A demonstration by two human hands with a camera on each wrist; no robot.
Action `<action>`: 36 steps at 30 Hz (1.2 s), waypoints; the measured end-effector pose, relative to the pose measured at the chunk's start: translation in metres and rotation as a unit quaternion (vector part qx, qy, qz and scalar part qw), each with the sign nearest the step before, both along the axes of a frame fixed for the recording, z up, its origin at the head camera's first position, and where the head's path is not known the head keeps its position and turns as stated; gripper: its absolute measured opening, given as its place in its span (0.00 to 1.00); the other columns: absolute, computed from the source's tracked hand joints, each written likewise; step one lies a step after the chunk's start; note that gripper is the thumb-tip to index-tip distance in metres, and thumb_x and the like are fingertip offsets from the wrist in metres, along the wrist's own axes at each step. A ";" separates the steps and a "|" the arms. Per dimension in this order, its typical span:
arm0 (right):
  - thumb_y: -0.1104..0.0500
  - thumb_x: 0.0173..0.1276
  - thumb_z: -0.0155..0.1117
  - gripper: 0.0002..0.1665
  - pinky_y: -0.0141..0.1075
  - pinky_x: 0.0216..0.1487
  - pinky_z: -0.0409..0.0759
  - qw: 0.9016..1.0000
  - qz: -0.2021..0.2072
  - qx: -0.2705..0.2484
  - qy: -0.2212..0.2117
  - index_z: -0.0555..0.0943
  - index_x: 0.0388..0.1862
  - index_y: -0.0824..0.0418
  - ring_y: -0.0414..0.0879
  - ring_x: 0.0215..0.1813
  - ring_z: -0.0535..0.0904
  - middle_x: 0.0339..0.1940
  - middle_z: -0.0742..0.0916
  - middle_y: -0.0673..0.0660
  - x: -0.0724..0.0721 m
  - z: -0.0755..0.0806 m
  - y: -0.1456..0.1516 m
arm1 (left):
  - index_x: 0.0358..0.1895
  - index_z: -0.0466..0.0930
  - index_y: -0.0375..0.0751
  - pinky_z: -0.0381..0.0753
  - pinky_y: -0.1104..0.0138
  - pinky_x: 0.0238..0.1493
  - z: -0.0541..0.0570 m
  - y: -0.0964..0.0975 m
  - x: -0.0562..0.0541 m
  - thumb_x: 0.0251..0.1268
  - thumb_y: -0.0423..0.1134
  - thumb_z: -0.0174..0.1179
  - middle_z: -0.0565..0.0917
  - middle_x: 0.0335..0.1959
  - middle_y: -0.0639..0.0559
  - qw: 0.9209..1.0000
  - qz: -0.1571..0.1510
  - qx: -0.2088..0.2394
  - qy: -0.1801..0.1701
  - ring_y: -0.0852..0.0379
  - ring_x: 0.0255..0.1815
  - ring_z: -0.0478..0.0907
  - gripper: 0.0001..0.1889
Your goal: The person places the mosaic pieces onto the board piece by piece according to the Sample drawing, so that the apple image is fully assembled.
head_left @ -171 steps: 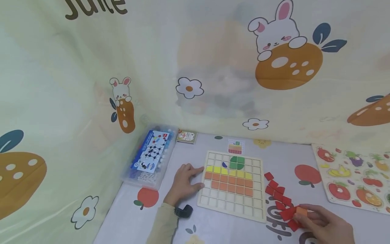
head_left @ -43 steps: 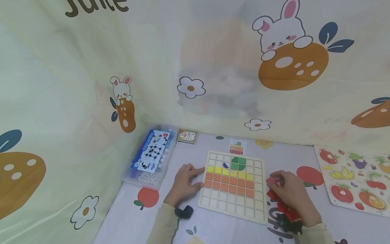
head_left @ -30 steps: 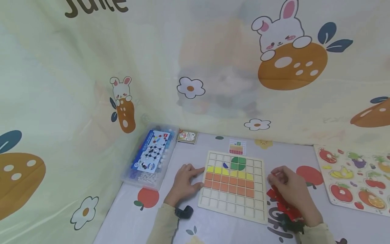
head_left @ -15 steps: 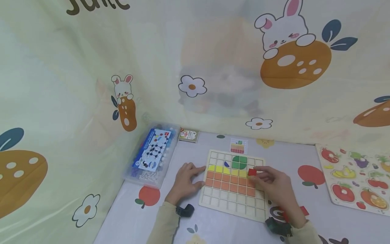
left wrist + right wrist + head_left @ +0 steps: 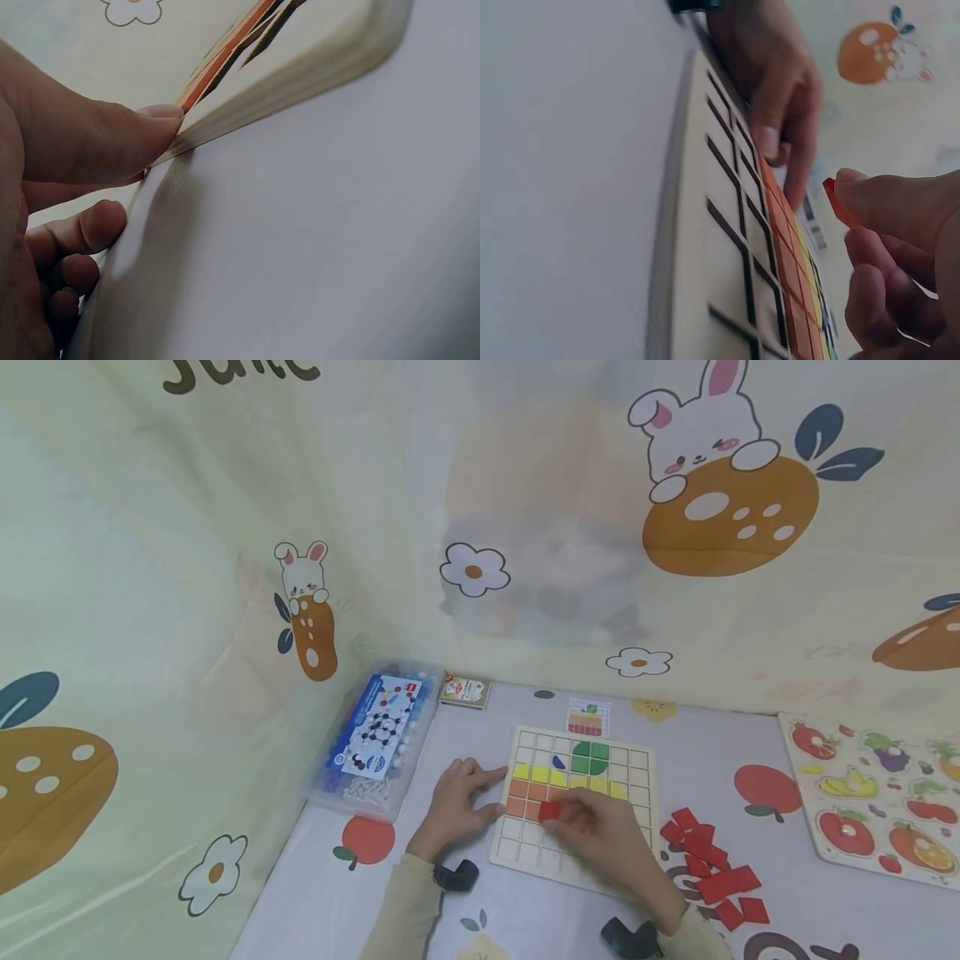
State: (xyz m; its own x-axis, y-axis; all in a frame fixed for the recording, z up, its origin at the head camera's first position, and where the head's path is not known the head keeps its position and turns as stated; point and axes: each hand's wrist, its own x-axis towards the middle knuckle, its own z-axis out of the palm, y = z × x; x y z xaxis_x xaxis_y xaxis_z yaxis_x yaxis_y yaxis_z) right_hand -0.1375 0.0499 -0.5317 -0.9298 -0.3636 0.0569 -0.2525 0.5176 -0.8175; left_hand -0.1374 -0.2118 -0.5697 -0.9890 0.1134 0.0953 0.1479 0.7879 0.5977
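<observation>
My right hand [image 5: 600, 835] pinches a red square tile [image 5: 550, 811] between thumb and fingers, over the left part of the wooden grid board [image 5: 517, 852]. In the right wrist view the red tile [image 5: 838, 201] shows edge-on, lifted off the board. My left hand [image 5: 457, 806] touches the board's left edge with thumb and forefinger spread apart; the left wrist view shows its thumb [image 5: 112, 142] against that edge. Green, blue, yellow and orange pieces lie in the board's upper and middle cells. The front cells hold none. My right hand hides part of the orange rows.
Several loose red tiles [image 5: 727, 883] lie right of the board. Behind it is a small pattern card [image 5: 588, 718]. A clear plastic box [image 5: 375, 731] and a small card box [image 5: 465, 691] stand at the left; a fruit puzzle board [image 5: 877, 793] lies at the right.
My right hand placed its orange tile in the left cell of the lower orange row, took a red tile from the pile and carried it left over the board. My left hand stayed.
</observation>
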 end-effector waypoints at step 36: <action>0.52 0.61 0.82 0.12 0.31 0.33 0.69 0.989 0.022 0.141 0.031 0.91 0.44 0.45 0.35 0.29 0.71 0.24 0.80 0.35 0.006 -0.005 -0.051 | 0.69 0.84 0.58 0.65 0.66 0.46 0.001 -0.001 -0.001 0.60 0.46 0.74 0.72 0.36 0.59 1.000 -0.002 -0.011 0.009 0.61 0.41 0.63 0.30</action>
